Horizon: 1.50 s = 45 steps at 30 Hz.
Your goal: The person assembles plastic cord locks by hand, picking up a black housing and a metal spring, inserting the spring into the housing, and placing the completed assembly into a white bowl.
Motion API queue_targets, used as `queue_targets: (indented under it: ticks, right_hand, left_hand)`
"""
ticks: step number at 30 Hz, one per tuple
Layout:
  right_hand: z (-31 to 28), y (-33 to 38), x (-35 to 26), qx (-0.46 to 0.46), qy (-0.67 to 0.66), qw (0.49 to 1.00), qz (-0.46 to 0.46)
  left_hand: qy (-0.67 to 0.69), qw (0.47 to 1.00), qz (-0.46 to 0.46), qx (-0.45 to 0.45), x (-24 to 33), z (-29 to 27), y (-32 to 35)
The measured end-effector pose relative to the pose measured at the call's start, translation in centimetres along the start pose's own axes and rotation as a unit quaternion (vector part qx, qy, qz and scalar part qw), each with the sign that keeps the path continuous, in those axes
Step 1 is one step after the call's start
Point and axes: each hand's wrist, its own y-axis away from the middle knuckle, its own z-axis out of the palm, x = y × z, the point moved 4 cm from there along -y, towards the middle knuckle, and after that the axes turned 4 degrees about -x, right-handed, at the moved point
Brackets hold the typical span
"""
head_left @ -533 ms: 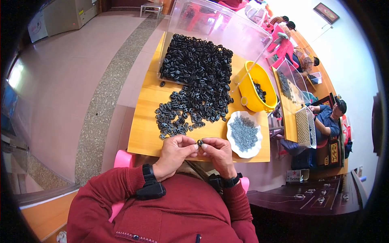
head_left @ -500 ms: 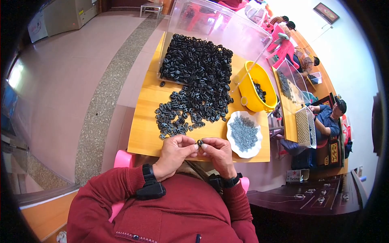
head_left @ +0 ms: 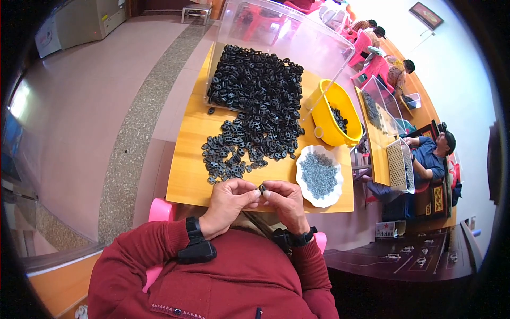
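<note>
Just past the table's near edge, my left hand [head_left: 227, 203] and my right hand [head_left: 288, 202] meet fingertip to fingertip. Both are closed in a pinch on one small black plastic cord lock [head_left: 261, 189], mostly covered by the fingers. Beyond them spreads a heap of loose black two-holed cord locks [head_left: 260, 119], spilling out of a tipped clear plastic bin [head_left: 346, 56]. To the right of my right hand is a white dish with a wavy rim [head_left: 303, 183], full of tiny grey pieces [head_left: 320, 178] too small to make out.
A yellow tub [head_left: 332, 135] with some black pieces stands behind the dish on the wooden table [head_left: 186, 181]. At the right, a person [head_left: 427, 157] sits at another table beside a white perforated basket [head_left: 398, 167]. Pink chairs [head_left: 378, 69] and other people are farther back.
My hands keep the cord lock pinched in almost the same place. The whole view has shifted very slightly. A person at the far right has moved a little.
</note>
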Motion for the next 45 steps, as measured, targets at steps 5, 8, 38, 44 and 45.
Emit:
queue_targets:
  ticks: [5, 8, 38, 44, 45]
  right_hand:
    - [-0.2, 0.1, 0.1, -0.007, -0.005, 1.0, 0.006]
    - [-0.3, 0.1, 0.2, -0.01, 0.0, 1.0, 0.005]
    - [1.2, 0.4, 0.0, -0.052, -0.127, 0.99, 0.011]
    - [-0.5, 1.4, -3.3, 0.026, 0.089, 0.996, 0.013]
    - [-1.0, 1.4, -4.6, 0.038, 0.094, 0.995, 0.005]
  left_hand:
    - [-0.004, 1.0, 0.005, -0.004, 0.0, 0.1, 0.0]
    - [-0.004, 1.0, 0.002, -0.004, 0.0, 0.1, 0.1]
    - [-0.022, 0.997, 0.022, -0.065, 0.0, 0.7, -0.3]
    - [-0.058, 0.996, 0.004, -0.071, -0.2, 0.9, -0.3]
    - [-0.055, 0.996, 0.002, -0.065, -0.2, 0.7, -0.3]
